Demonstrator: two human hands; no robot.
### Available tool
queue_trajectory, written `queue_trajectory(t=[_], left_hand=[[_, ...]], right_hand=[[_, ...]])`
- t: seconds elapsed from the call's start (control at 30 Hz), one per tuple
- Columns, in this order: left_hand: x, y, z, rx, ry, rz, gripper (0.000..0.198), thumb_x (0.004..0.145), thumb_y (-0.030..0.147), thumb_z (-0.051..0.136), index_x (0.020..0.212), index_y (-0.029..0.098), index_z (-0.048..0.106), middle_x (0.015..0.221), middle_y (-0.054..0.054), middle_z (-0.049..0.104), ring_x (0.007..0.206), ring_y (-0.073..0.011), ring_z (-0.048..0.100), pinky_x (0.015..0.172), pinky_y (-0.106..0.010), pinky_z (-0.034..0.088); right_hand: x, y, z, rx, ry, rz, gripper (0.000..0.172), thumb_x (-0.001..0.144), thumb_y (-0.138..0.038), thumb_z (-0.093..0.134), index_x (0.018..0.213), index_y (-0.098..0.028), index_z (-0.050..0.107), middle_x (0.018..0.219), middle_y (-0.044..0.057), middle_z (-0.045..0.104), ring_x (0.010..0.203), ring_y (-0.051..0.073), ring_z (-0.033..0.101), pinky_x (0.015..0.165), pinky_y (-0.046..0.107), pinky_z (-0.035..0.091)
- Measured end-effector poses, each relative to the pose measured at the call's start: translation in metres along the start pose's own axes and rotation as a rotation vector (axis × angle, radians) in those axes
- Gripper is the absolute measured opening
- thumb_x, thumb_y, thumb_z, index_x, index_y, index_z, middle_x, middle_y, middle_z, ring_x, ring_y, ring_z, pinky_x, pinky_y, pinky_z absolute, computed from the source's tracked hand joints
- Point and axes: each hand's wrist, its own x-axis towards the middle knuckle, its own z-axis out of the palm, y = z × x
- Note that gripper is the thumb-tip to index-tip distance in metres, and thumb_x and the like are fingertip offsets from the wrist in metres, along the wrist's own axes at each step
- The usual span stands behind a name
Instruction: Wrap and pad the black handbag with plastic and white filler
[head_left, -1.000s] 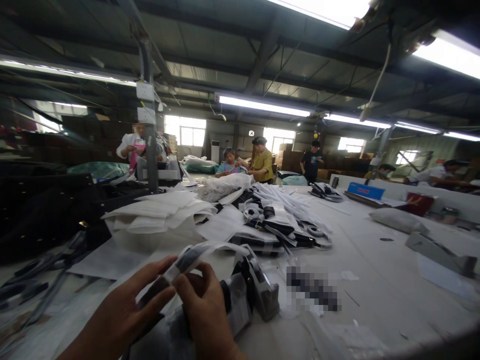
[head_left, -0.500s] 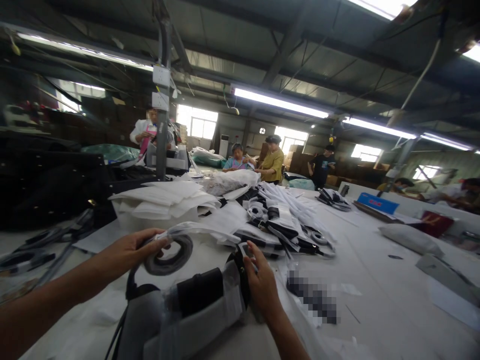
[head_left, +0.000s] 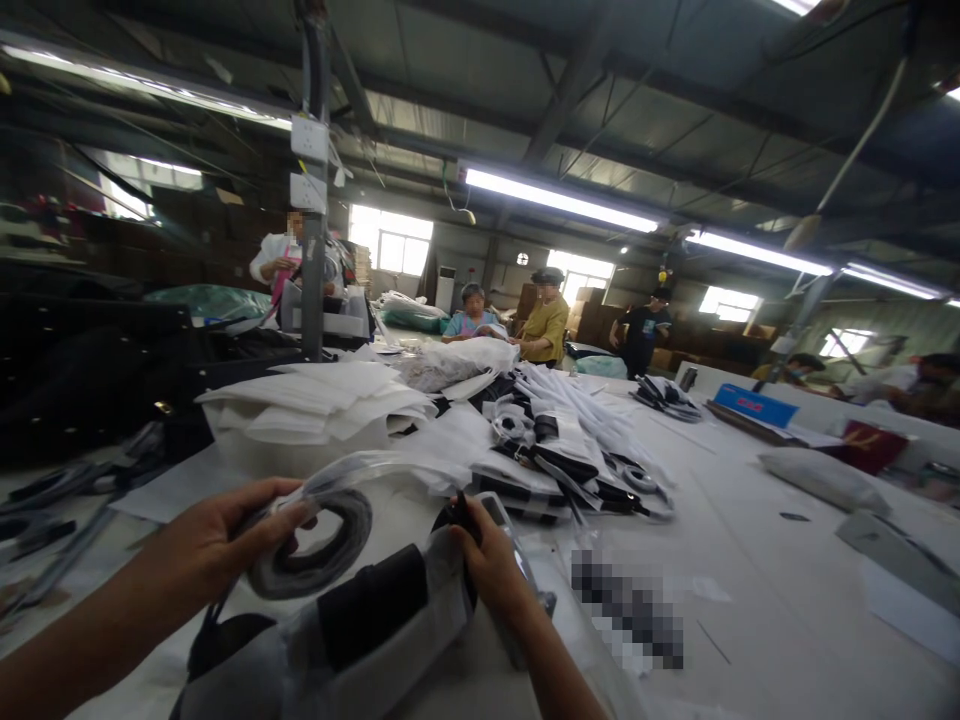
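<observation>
My left hand [head_left: 251, 525] is closed on a dark ring-shaped strap coil [head_left: 352, 525] wrapped in clear plastic film. A loose strip of that film trails right from the coil toward my other hand. Below both hands a black bag [head_left: 373, 605] partly wrapped in white sheeting lies tilted on the table. At the bag's right end, my right hand [head_left: 491, 560] pinches a small black piece that sticks up; its exact kind is unclear. The bag's lower part runs out of the view.
Behind the hands are a stack of white sheets [head_left: 315, 400] and a heap of wrapped black bags [head_left: 555, 450]. Dark bags [head_left: 90, 370] fill the left side. A blue box [head_left: 754, 405] stands at right on the white table [head_left: 757, 570]. Several people work farther back.
Both hands have shifted a little left and down with the coil and the bag. The right fingers have closed around the black piece at the bag's end.
</observation>
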Motion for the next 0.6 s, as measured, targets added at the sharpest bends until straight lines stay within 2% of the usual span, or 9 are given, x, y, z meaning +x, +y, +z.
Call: queue_trajectory(t=[0.07,0.13,0.23,0.37,0.47,0.53,0.6], left_hand=[[0.001,0.004,0.001,0.025,0.038,0.005,0.074,0.078,0.073,0.055,0.13,0.02,0.06,0.081,-0.002,0.073,0.079,-0.0257,0.067,0.07,-0.029,0.052],[0.002,0.007,0.003,-0.045,0.069,0.016,0.074,0.076,0.071,0.061,0.129,0.019,0.062,0.083,-0.003,0.075,0.081,-0.0265,0.069,0.071,-0.03,0.054],[0.002,0.004,0.01,-0.22,0.065,0.045,0.072,0.071,0.068,0.068,0.127,0.023,0.064,0.102,-0.006,0.076,0.101,-0.0316,0.068,0.087,-0.036,0.056],[-0.002,-0.015,0.02,-0.306,0.065,0.057,0.072,0.072,0.069,0.066,0.132,0.029,0.061,0.127,-0.005,0.068,0.124,-0.0336,0.058,0.111,-0.049,0.039],[-0.01,-0.027,0.021,-0.312,0.056,0.096,0.067,0.07,0.063,0.073,0.127,0.029,0.064,0.134,-0.003,0.065,0.131,-0.0329,0.052,0.115,-0.047,0.034],[-0.015,-0.032,0.018,-0.336,0.032,0.097,0.066,0.072,0.061,0.074,0.129,0.028,0.063,0.135,-0.003,0.063,0.133,-0.0317,0.05,0.115,-0.045,0.035],[-0.019,-0.039,0.014,-0.333,0.034,0.066,0.065,0.078,0.061,0.069,0.133,0.029,0.06,0.138,-0.003,0.061,0.135,-0.0297,0.048,0.116,-0.045,0.033]], right_hand=[[0.013,-0.001,0.006,0.032,-0.007,-0.03,0.039,0.09,-0.027,0.056,0.128,-0.022,0.058,0.125,0.008,0.068,0.118,0.024,0.062,0.105,0.04,0.046],[0.027,0.002,0.01,0.059,-0.023,-0.022,0.038,0.087,-0.025,0.058,0.125,-0.021,0.061,0.121,0.008,0.07,0.115,0.025,0.064,0.104,0.042,0.047],[0.039,0.011,0.014,0.096,-0.049,0.004,0.039,0.082,-0.023,0.06,0.12,-0.02,0.065,0.116,0.008,0.073,0.111,0.027,0.067,0.102,0.046,0.049],[0.037,0.015,0.017,0.168,-0.004,0.02,0.052,0.084,-0.032,0.062,0.134,-0.021,0.056,0.129,0.01,0.067,0.12,0.028,0.062,0.105,0.048,0.047],[0.04,0.009,0.021,0.193,0.049,0.018,0.057,0.088,-0.043,0.059,0.14,-0.02,0.049,0.134,0.012,0.063,0.122,0.027,0.061,0.105,0.044,0.047],[0.047,0.004,0.022,0.15,0.062,0.013,0.054,0.09,-0.045,0.056,0.137,-0.018,0.051,0.128,0.012,0.067,0.116,0.025,0.065,0.101,0.041,0.05],[0.057,0.0,0.021,0.097,0.062,0.035,0.047,0.091,-0.044,0.053,0.127,-0.016,0.06,0.114,0.012,0.074,0.106,0.026,0.069,0.096,0.041,0.053]])
